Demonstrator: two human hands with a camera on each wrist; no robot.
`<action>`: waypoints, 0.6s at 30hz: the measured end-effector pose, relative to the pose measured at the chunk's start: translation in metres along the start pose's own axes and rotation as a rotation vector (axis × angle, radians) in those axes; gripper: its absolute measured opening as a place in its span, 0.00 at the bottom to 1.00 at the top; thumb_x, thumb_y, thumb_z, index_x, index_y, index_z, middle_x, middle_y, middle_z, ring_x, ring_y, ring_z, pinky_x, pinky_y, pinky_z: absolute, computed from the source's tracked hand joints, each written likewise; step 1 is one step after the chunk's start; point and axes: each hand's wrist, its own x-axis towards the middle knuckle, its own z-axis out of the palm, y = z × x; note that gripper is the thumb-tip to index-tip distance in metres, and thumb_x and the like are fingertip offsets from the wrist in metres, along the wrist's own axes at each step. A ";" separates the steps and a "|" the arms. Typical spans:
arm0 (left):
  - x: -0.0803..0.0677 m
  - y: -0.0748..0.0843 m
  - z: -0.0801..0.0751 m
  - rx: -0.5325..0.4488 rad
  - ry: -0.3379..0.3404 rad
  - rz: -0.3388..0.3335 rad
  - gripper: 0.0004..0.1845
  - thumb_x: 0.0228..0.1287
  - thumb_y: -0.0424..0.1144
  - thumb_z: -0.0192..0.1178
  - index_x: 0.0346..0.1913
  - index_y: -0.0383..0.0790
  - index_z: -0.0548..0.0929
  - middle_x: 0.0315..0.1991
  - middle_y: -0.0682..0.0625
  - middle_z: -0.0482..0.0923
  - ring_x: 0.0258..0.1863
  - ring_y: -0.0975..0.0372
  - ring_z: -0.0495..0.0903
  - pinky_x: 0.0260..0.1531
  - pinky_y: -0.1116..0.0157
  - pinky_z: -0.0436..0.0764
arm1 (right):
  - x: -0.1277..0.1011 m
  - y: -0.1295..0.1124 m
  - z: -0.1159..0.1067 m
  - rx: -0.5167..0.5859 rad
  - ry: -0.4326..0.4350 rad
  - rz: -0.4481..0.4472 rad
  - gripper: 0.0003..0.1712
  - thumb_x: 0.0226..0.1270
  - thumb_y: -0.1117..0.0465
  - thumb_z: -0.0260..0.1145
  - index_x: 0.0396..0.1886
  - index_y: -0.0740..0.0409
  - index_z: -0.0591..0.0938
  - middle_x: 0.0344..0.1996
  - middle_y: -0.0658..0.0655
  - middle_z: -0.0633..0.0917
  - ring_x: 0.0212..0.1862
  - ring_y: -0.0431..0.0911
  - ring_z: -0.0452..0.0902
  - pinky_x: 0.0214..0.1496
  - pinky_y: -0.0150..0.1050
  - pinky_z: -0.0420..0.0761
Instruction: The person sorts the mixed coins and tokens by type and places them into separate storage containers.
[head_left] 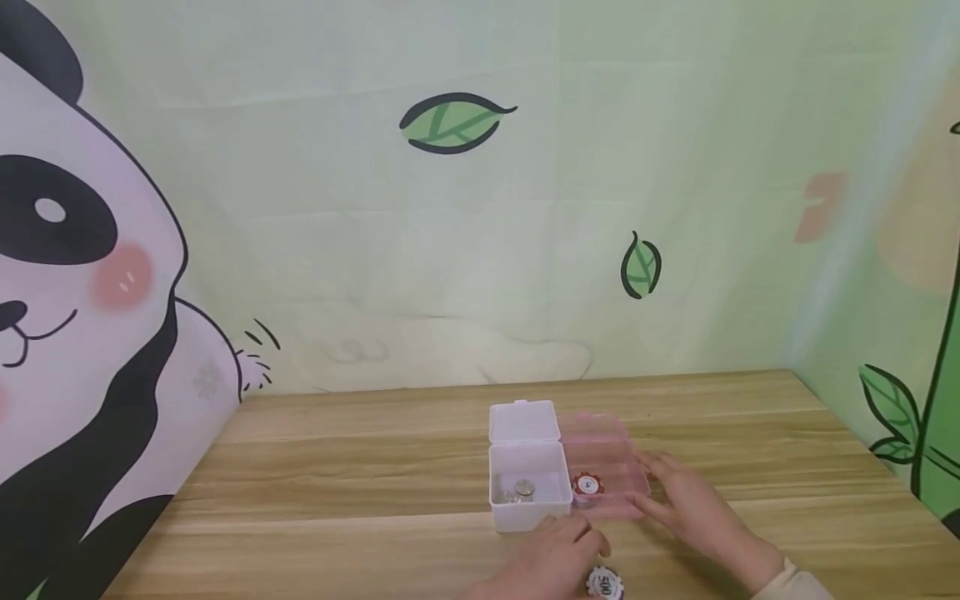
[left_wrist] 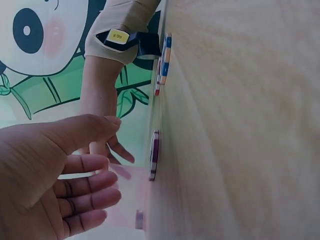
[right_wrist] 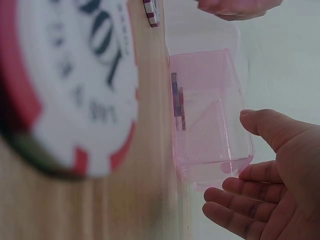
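Observation:
A small white box stands with its lid up and holds a few silver coins. Right beside it lies a clear pink box, open, with a red and white chip inside. My right hand lies with straight fingers at the pink box's right side; in the right wrist view the right hand spreads beside the pink box. My left hand hovers just in front of the white box, fingers relaxed and holding nothing, as the left hand shows in its wrist view.
A black and white "500" chip lies on the wooden table by my left hand. Two more chips show edge-on in the left wrist view. A large red and white chip lies close to the right wrist camera. A panda wall cloth backs the table.

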 end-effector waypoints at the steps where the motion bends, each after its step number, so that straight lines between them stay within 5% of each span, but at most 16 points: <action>1: 0.000 0.000 0.001 0.000 0.001 -0.001 0.20 0.48 0.53 0.72 0.43 0.51 0.81 0.37 0.62 0.76 0.38 0.74 0.73 0.34 0.81 0.65 | 0.000 0.000 0.000 -0.001 0.000 0.000 0.34 0.61 0.52 0.68 0.60 0.71 0.74 0.54 0.72 0.79 0.53 0.65 0.78 0.57 0.59 0.77; 18: 0.004 -0.001 0.023 -0.044 -0.047 -0.042 0.14 0.46 0.46 0.72 0.37 0.51 0.81 0.34 0.61 0.74 0.37 0.73 0.71 0.34 0.80 0.66 | 0.001 0.001 0.001 0.007 0.005 -0.013 0.34 0.61 0.53 0.68 0.60 0.71 0.73 0.54 0.71 0.80 0.53 0.63 0.79 0.57 0.58 0.78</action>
